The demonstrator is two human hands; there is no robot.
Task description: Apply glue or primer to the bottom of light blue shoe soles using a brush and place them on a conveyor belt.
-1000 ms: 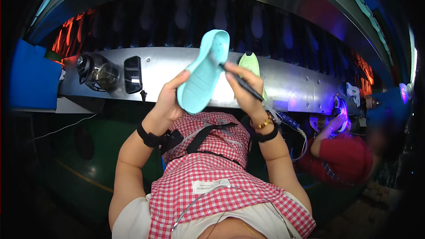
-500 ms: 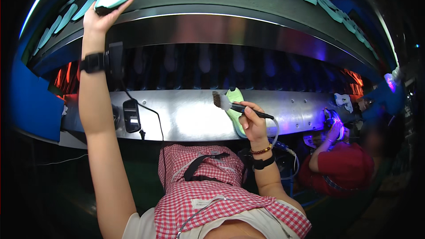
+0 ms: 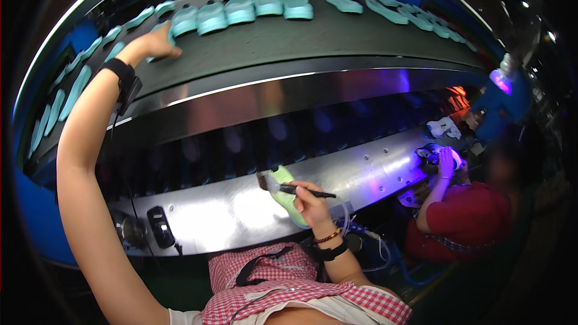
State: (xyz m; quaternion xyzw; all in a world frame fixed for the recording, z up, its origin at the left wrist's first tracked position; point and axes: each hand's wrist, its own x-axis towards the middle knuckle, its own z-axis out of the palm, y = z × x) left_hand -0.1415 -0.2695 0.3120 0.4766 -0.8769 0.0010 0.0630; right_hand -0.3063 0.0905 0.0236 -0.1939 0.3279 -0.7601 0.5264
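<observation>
My left hand (image 3: 155,43) reaches up onto the dark belt, its fingers and thumb around a teal shoe sole (image 3: 171,36) that the hand partly hides. This sole lies at the left end of a row of similar teal soles (image 3: 239,9). My right hand (image 3: 311,206) is closed on a black-handled brush (image 3: 289,189) with brown bristles and a thin clear tube trailing from it. Under the brush a pale green shoe sole (image 3: 282,198) rests on the metal shelf, partly covered by the brush and my right hand.
The belt (image 3: 259,48) curves across the far side, above a steel rail. A black device (image 3: 160,227) with a cable sits on the metal shelf (image 3: 211,216). At right, a co-worker in a red top (image 3: 466,219) handles a shoe (image 3: 442,155) under purple light. Another person is behind the belt.
My left hand has carried the teal sole from close overhead down onto the belt beside the row. The view has tilted and shifted. My right hand still holds the brush over the green sole.
</observation>
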